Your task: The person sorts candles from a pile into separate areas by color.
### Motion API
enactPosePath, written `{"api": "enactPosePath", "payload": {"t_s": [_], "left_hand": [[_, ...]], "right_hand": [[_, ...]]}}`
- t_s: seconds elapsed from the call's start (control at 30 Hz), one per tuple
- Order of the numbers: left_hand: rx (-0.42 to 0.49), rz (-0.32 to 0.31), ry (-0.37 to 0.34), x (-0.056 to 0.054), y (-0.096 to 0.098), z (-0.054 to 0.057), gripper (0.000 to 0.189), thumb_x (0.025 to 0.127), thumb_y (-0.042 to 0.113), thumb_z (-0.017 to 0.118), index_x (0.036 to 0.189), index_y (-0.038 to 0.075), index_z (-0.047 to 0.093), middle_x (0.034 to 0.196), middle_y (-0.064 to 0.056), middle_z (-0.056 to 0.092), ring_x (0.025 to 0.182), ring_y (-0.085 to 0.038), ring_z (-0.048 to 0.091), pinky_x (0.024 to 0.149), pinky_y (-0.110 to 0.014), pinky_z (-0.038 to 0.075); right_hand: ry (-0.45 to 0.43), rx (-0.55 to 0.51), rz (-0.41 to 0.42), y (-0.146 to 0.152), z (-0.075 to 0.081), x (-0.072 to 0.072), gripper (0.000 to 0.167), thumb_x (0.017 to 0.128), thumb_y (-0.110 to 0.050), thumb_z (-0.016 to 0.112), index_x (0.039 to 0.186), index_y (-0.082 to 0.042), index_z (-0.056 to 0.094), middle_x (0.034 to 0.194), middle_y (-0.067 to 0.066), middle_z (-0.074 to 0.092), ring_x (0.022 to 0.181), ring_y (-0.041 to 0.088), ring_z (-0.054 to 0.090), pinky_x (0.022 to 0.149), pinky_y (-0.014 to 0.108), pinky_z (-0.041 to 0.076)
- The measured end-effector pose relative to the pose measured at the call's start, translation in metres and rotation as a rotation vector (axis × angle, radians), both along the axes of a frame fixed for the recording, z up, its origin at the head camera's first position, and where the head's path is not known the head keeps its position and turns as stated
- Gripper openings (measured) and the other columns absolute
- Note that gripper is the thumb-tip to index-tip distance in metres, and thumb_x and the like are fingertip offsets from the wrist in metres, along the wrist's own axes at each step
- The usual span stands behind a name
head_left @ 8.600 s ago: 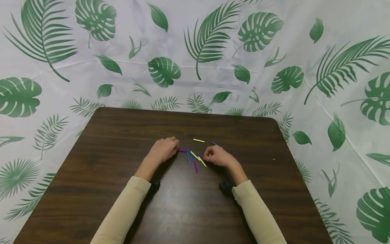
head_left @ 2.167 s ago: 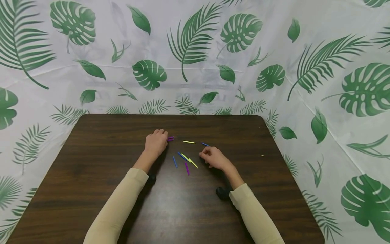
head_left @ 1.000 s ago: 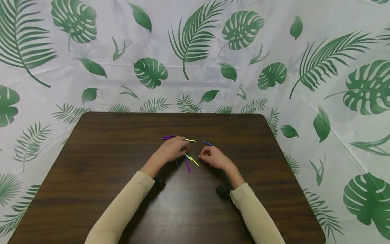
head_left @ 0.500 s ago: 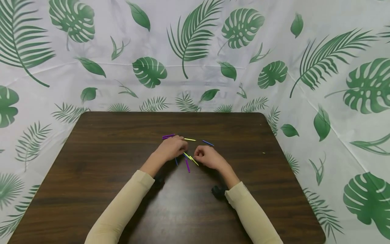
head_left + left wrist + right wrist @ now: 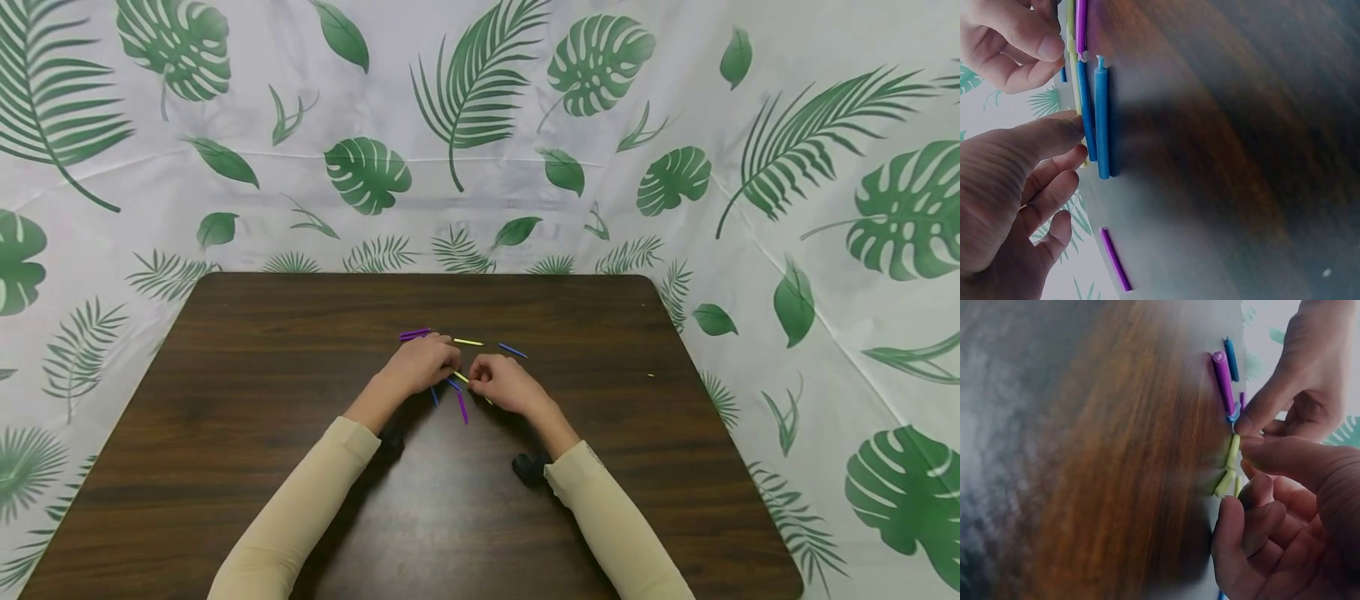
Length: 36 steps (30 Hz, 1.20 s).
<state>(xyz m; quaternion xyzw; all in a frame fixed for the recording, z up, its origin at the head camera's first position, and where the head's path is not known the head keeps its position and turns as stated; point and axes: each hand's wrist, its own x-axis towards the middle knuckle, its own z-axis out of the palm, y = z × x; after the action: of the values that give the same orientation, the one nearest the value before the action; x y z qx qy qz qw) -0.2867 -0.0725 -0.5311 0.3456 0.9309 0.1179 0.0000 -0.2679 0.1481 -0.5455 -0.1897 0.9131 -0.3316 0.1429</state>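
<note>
My left hand (image 5: 422, 364) leans over a small cluster of thin birthday candles, thumb and finger pinching one end of a yellow candle (image 5: 461, 377). In the left wrist view, a blue candle (image 5: 1087, 112) lies against that thumb, with a thicker-looking blue candle (image 5: 1102, 125) beside it. My right hand (image 5: 508, 386) is at the yellow candle's other end, fingers curled; whether it pinches the candle is hidden. In the right wrist view, a second yellow candle (image 5: 1225, 484) is below its thumb. A purple candle (image 5: 462, 408) points toward me from the cluster.
Behind the left hand, two purple candles (image 5: 415, 334) lie side by side. Farther back are a yellow candle (image 5: 468, 342) and a blue candle (image 5: 513, 351). A tiny yellow piece (image 5: 651, 375) lies right on the brown table (image 5: 442, 517). A leaf-print curtain (image 5: 300, 192) hangs behind.
The left hand moved from the purple pair, placed together at the back left, to the cluster. The right hand has shifted left to the yellow candles, uncovering the blue candle behind it.
</note>
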Motion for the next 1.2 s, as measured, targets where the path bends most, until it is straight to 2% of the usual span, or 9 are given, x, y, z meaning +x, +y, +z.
{"api": "enactPosePath", "payload": {"t_s": [0.4, 0.63, 0.8, 1.0, 1.2], "left_hand": [[0.001, -0.012, -0.011, -0.002, -0.004, -0.003, 0.006, 0.101, 0.014, 0.075, 0.098, 0.019, 0.076, 0.105, 0.001, 0.069, 0.102, -0.022, 0.066, 0.085, -0.039, 0.057], [0.012, 0.013, -0.059, -0.003, -0.005, -0.008, 0.005, 0.103, 0.016, 0.073, 0.101, 0.019, 0.076, 0.107, 0.001, 0.068, 0.097, -0.019, 0.065, 0.083, -0.038, 0.058], [0.035, 0.01, -0.063, -0.003, -0.006, -0.009, 0.006, 0.102, 0.013, 0.074, 0.1, 0.018, 0.075, 0.105, 0.001, 0.069, 0.092, -0.017, 0.064, 0.08, -0.037, 0.057], [0.048, 0.009, -0.055, -0.004, -0.009, -0.009, 0.009, 0.101, 0.015, 0.076, 0.095, 0.02, 0.071, 0.101, 0.001, 0.067, 0.088, -0.015, 0.061, 0.078, -0.035, 0.055], [0.051, 0.017, -0.081, -0.005, -0.012, -0.01, 0.003, 0.101, 0.018, 0.076, 0.102, 0.017, 0.073, 0.106, -0.001, 0.069, 0.091, -0.017, 0.066, 0.081, -0.038, 0.058]], "right_hand": [[0.001, 0.053, -0.051, -0.009, -0.002, -0.002, 0.005, 0.102, -0.021, 0.073, 0.098, -0.017, 0.071, 0.075, -0.001, 0.067, 0.055, 0.015, 0.06, 0.055, 0.03, 0.048], [-0.018, 0.089, -0.078, -0.013, -0.001, -0.002, 0.006, 0.101, -0.019, 0.072, 0.096, -0.016, 0.071, 0.071, -0.001, 0.066, 0.052, 0.015, 0.059, 0.053, 0.03, 0.047], [-0.027, 0.109, -0.084, -0.015, -0.001, -0.003, 0.005, 0.1, -0.018, 0.072, 0.096, -0.015, 0.071, 0.07, -0.001, 0.067, 0.051, 0.014, 0.06, 0.053, 0.03, 0.047], [-0.001, 0.108, -0.086, -0.016, -0.003, -0.005, 0.005, 0.098, -0.017, 0.072, 0.093, -0.015, 0.072, 0.07, -0.002, 0.068, 0.051, 0.013, 0.06, 0.055, 0.029, 0.048], [-0.012, 0.084, -0.091, -0.016, -0.003, -0.005, 0.006, 0.098, -0.018, 0.071, 0.093, -0.015, 0.073, 0.071, -0.001, 0.068, 0.053, 0.014, 0.061, 0.057, 0.03, 0.049]]}}
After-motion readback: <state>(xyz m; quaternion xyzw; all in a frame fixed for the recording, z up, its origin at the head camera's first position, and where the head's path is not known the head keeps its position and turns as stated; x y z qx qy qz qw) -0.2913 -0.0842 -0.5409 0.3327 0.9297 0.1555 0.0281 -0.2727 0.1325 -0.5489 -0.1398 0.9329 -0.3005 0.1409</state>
